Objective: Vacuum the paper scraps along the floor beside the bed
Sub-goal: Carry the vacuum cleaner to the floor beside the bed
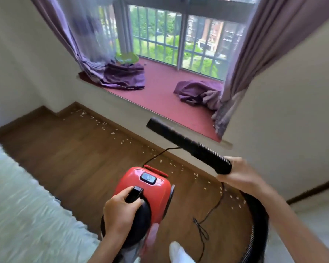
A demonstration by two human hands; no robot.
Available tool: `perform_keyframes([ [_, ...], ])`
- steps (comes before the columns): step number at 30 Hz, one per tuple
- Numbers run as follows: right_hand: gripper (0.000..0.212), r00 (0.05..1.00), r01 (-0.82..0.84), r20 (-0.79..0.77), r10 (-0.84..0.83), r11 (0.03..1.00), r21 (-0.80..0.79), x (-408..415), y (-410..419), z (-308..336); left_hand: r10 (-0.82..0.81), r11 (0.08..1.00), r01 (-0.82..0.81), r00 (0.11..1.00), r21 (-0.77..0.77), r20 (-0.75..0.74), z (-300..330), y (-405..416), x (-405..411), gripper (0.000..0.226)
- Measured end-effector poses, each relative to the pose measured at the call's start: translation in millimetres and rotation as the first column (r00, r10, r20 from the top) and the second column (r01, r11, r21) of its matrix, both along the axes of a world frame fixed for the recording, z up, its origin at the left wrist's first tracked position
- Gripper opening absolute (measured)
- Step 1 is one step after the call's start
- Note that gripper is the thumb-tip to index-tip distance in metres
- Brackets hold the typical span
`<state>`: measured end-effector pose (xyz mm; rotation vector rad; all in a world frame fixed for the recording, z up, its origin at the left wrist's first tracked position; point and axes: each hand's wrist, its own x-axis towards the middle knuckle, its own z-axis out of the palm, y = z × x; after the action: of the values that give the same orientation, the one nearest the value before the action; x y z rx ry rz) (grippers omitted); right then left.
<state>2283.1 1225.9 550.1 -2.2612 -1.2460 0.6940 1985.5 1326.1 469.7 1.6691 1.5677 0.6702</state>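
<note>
Left hand point(120, 211) grips black handle point(134, 194) of red vacuum point(146, 194), carried above wooden floor point(65, 158). Right hand point(239, 177) holds ribbed hose point(213, 158), nozzle point(165, 130) raised near red window ledge point(160, 95). Paper scraps point(122, 142) trail along wall base. Bed point(17, 205) at left. Cord point(213, 209) on floor.

We see strong daylight entering through the window point(179, 38), so the room is bright. The bed point(17, 196) and the nozzle point(165, 130) are smeared by motion blur, and the walls bend at the edges.
</note>
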Motion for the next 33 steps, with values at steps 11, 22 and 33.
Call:
perform_keyframes([
  [11, 0.027, 0.911, -0.413, 0.020, 0.413, 0.911, 0.000, -2.6, 274.8, -16.4, 0.437, 0.899, -0.437, 0.898, -0.011, 0.047, 23.0, 130.7, -14.4, 0.032],
  [22, 0.022, 0.769, -0.623, 0.159, 0.619, 0.782, -0.032, -138.5, 534.9, -19.4, 0.659, 0.751, -0.659, 0.752, 0.043, 0.020, 14.5, 312.0, -134.3, 0.024],
  [33, 0.027, 0.747, -0.661, 0.077, 0.660, 0.750, -0.023, -264.1, 791.4, -11.3, 0.799, 0.594, -0.798, 0.600, 0.097, 0.045, 2.3, 506.3, -226.6, 0.025],
])
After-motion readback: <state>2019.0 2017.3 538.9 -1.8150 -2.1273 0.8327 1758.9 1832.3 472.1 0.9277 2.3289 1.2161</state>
